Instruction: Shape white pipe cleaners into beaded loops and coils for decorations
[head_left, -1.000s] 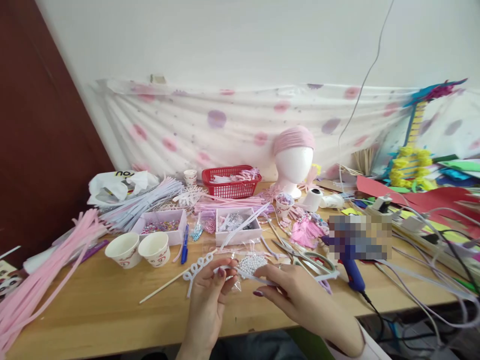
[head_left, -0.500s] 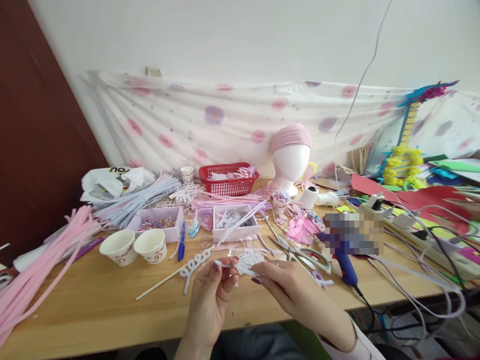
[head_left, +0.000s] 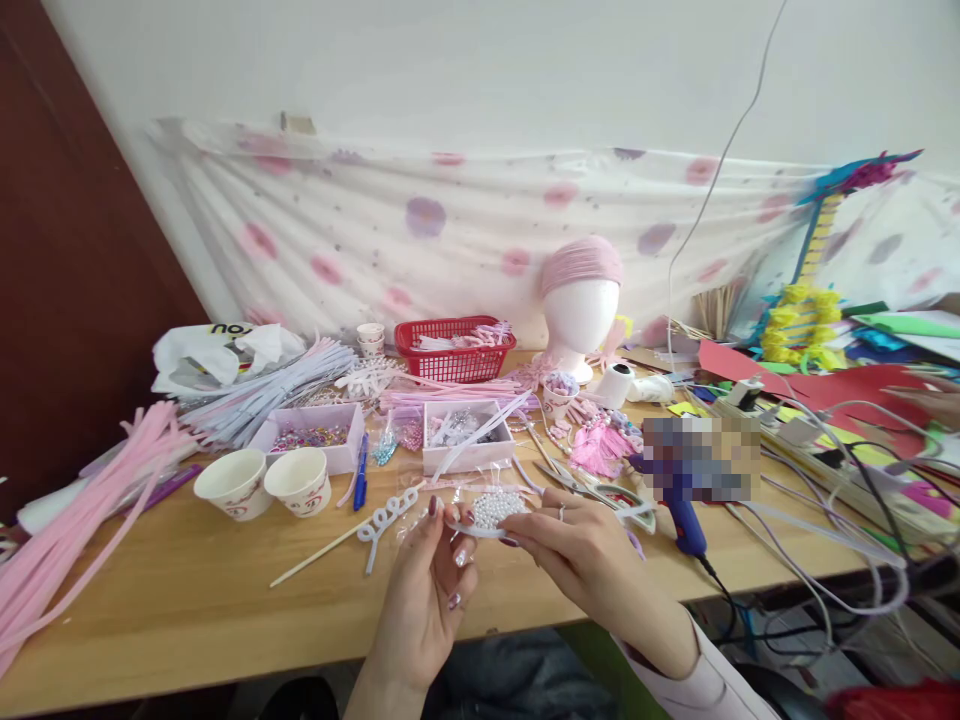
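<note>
My left hand [head_left: 431, 585] and my right hand [head_left: 577, 555] meet over the front of the wooden table [head_left: 187, 600]. Both pinch a white pipe cleaner [head_left: 480, 530] that bends between the fingertips. My right hand wears a ring. Just behind the fingers lies a clear bag of white pearl beads [head_left: 495, 505]. A looped white pipe cleaner piece [head_left: 386, 515] rests on the table left of my left hand, beside a thin wooden stick [head_left: 315, 560].
Two paper cups [head_left: 262, 482], pink bead boxes [head_left: 315, 440], a blue pen [head_left: 361, 472], scissors [head_left: 592, 490], a blue glue gun [head_left: 686, 520] and a red basket [head_left: 450, 355] crowd the table. Pink pipe cleaners [head_left: 82, 510] lie left; cables [head_left: 847, 540] trail right. A foam head [head_left: 581, 310] stands behind.
My hands have come closer together and the white pipe cleaner is now bent into a curve between them. The camera tilted slightly, shifting the scene down-left.
</note>
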